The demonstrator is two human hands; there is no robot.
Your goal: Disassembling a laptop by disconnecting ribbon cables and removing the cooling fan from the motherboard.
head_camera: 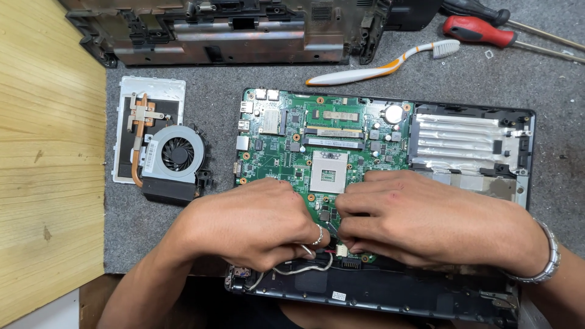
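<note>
A green laptop motherboard [304,140] lies in an open black laptop base [530,122] on a grey mat. Both my hands rest on its near edge. My left hand [250,222], a ring on one finger, pinches thin wires [304,268] beside a small white connector [342,250]. My right hand [414,222], a metal bracelet at its wrist, has its fingertips closed on that connector. An empty processor socket [329,172] sits just beyond my fingers.
A cooling fan with copper heat pipe [173,152] lies on a white cover to the left. A stripped laptop shell [231,30] sits at the back. A toothbrush [378,66] and red-handled screwdrivers [481,30] lie at the back right. Wooden board [49,152] on the left.
</note>
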